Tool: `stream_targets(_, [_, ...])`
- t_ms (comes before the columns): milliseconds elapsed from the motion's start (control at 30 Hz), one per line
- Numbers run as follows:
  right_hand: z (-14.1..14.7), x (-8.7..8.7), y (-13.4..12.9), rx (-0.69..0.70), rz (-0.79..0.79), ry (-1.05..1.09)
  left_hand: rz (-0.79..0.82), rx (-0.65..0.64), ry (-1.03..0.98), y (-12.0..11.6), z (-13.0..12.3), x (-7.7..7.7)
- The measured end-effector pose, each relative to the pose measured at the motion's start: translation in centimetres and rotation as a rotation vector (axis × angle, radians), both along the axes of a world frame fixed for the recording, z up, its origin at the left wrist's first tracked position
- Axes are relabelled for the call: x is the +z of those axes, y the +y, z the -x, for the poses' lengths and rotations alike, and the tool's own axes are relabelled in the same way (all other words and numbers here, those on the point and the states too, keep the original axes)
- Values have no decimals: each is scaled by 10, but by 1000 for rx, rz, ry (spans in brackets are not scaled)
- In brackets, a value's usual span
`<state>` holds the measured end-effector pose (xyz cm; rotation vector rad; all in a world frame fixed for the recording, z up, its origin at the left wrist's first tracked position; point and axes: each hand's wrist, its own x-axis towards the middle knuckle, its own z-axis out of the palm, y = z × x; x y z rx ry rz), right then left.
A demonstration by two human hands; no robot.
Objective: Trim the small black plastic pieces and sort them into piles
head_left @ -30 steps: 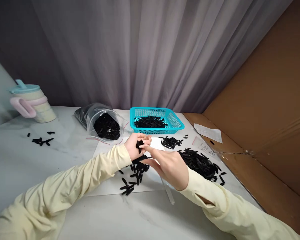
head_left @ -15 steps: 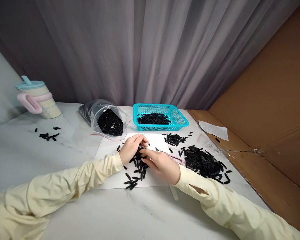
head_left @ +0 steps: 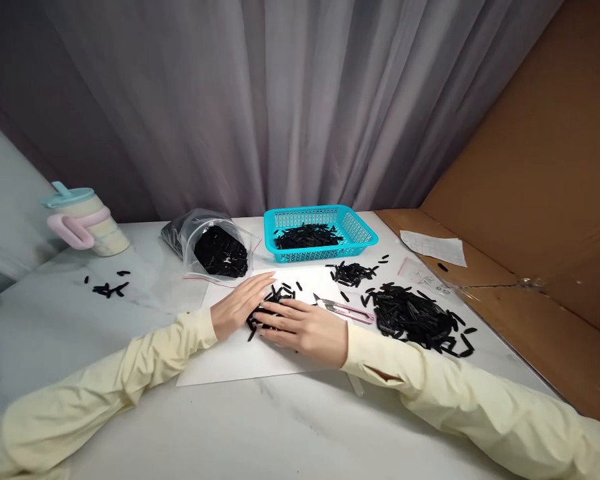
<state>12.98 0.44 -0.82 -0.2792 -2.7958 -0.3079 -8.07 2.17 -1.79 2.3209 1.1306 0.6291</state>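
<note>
Currently a loose heap of slim black pieces [head_left: 282,292] lies midway on the white rectangular paper sheet [head_left: 220,363], left hand [head_left: 240,305] against it from the sheet's left side, right hand [head_left: 313,330] laid over it from the right. Grip slack in both, fingers nearly straight, nothing seen clasped. Judged best: palms low, fingers together against slippage, clear of pink-handled metal snips [head_left: 336,306] across the sheet's right edge.

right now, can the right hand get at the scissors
Probably yes: the scissors lie uncovered just beyond the right hand, with nothing seen between them. That hand, open over black pieces, would likely need to lift and turn back.
</note>
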Motion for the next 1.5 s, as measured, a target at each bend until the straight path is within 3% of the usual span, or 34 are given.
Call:
stream_targets(167, [-27, 52, 2, -133, 13, 57, -118, 44, 257, -24, 9, -11])
stream_targets(333, [-66, 112, -7, -260, -9, 381, -159, 16, 289, -25, -19, -12])
stream_targets(433, [-84, 135, -22, -319, -43, 554, -167, 33, 294, -16, -34, -9])
stream_targets(567, [-96, 151, -43, -427, -130, 663, -226, 58, 296, -6, -46, -2])
stream_targets(700, [-97, 155, -53, -495, -182, 708, -277, 46, 338, -5, -55, 5])
stream_targets(867, [-101, 158, -49, -516, -233, 668, -177, 38, 327, -1, -60, 7])
stream_targets(1033, [-103, 169, -41, -474, -412, 574, -14, 89, 142, 14, -55, 13])
stream_targets(1167, [-85, 164, -38, -404, -318, 486, 234, 187, -114, 21, -48, 22])
stream_targets(1300, [-61, 129, -29, -258, -140, 311, 638, 253, -385, 24, -42, 32])
stream_targets(1500, [-25, 55, -15, -560, 337, 157, 1120, 134, -745, 24, -41, 36])
